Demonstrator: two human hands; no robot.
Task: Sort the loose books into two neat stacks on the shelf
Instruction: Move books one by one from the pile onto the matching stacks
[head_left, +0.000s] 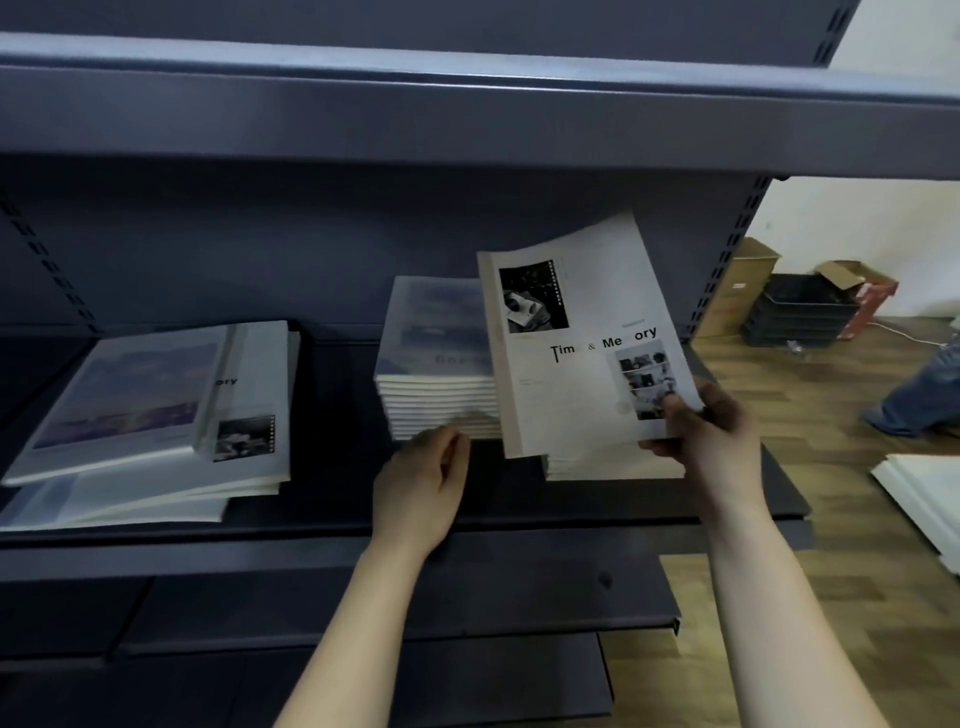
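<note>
Book (582, 364) pinched by one corner in the right hand (711, 436) could slip or land askew; left hand (421, 483), loosely curled, apparently touches the stack (436, 405).

Dark grey metal shelf (332, 395). Left: loose pile of books (156, 415), askew and overlapping. Centre: tall stack (441, 400) of blue-covered books, edges squared. Just beside it, right: lower stack (613, 465), its top mostly hidden.

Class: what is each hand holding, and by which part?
Right hand pinches the Time & Memory book by its lower right corner; left hand holds nothing.
</note>
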